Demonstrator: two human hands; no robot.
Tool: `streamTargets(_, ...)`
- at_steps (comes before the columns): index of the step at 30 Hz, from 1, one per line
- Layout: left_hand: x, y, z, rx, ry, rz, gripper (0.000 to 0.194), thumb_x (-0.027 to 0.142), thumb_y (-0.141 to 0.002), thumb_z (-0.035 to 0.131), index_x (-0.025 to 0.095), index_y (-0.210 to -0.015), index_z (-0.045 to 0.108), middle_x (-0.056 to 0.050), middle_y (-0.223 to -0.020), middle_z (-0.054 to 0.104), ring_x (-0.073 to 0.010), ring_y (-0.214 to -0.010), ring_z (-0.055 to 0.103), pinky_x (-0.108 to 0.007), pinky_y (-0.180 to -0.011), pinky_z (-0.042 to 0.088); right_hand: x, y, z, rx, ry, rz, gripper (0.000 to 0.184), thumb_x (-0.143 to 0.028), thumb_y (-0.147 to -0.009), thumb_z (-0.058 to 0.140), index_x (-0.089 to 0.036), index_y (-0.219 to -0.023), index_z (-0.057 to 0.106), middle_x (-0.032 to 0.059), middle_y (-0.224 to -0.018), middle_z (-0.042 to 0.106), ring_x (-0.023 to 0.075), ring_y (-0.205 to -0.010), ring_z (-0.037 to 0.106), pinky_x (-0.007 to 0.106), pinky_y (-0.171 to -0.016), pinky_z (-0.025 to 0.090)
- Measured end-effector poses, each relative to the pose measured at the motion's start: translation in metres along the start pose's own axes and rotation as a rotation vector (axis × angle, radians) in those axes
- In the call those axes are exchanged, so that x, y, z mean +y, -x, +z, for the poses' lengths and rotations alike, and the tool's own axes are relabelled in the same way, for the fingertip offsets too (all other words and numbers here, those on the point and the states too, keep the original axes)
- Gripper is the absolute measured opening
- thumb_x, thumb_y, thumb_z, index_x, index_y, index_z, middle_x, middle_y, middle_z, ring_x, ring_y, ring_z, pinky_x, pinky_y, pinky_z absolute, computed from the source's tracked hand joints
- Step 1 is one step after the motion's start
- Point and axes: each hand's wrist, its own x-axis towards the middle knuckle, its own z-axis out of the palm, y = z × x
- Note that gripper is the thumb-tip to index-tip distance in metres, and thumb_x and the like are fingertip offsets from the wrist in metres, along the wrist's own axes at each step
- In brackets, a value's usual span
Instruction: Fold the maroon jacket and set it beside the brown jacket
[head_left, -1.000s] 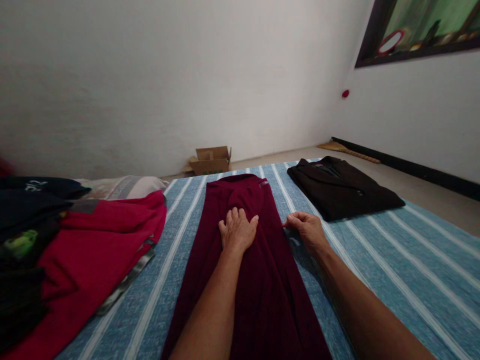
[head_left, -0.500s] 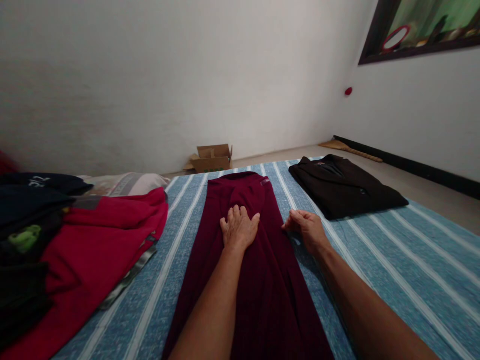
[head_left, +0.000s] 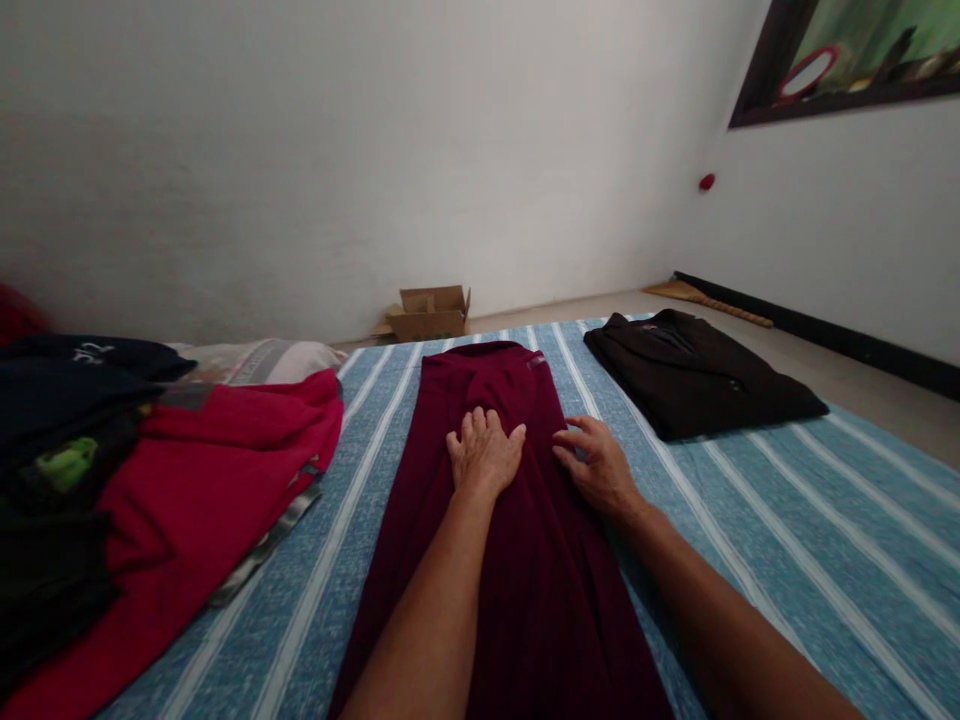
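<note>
Biggest first: you've got the bed [head_left: 825, 530] under a blue-and-white striped sheet; its near edge is out of view. Maroon garment [head_left: 540, 560] lies lengthwise down the middle, waist end just short of the far edge, lower end running out of frame toward you. It's narrow and mostly flat, with a few creases and a bunched patch below the waist. My read: lined up, but not yet folded short.

On the bed's left side: red garment [head_left: 217, 480], loosely spread, with dark clothes [head_left: 52, 400] heaped beside and over it. None of that looks worked through, so I'd count it as left to do. Can't tell how many pieces.

Black garment [head_left: 697, 375] sits by the far right corner, along the right edge: flat, compact, squared off. I'd call that one done; it's the only finished piece I can see.

Your hands: left hand [head_left: 486, 452] is palm down on the maroon garment's upper part, fingers spread. Right hand [head_left: 596, 460] is at its right side edge, fingers loosely curled, thumb apart from forefinger, pinching nothing I can see. Can't tell if those fingertips touch cloth.
</note>
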Motion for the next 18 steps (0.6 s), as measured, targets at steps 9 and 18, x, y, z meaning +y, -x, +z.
streamTargets(9,-0.001,0.001,0.001,-0.037,0.016,-0.01,0.063,0.054,-0.088,0.021,0.014,-0.133,0.04,-0.014,-0.145,0.032,-0.0295,-0.133,0.026,-0.051,-0.103,0.024,-0.014,0.0,0.011,-0.2,0.184,-0.001,0.021,-0.013,-0.078,0.053,-0.02,-0.07,0.071,0.0094,-0.11,0.061,0.0227,-0.106,0.052,0.036,-0.093,0.04)
streamTargets(18,-0.001,0.001,0.0,-0.054,0.024,-0.02,0.065,0.054,-0.088,0.022,0.013,-0.135,0.039,-0.014,-0.146,0.03,-0.0295,-0.134,0.024,-0.051,-0.104,0.023,-0.013,0.0,0.009,-0.069,0.174,0.059,0.025,-0.011,-0.083,0.042,-0.019,-0.067,0.06,0.0074,-0.085,0.062,0.0181,-0.081,0.056,0.028,-0.075,0.042)
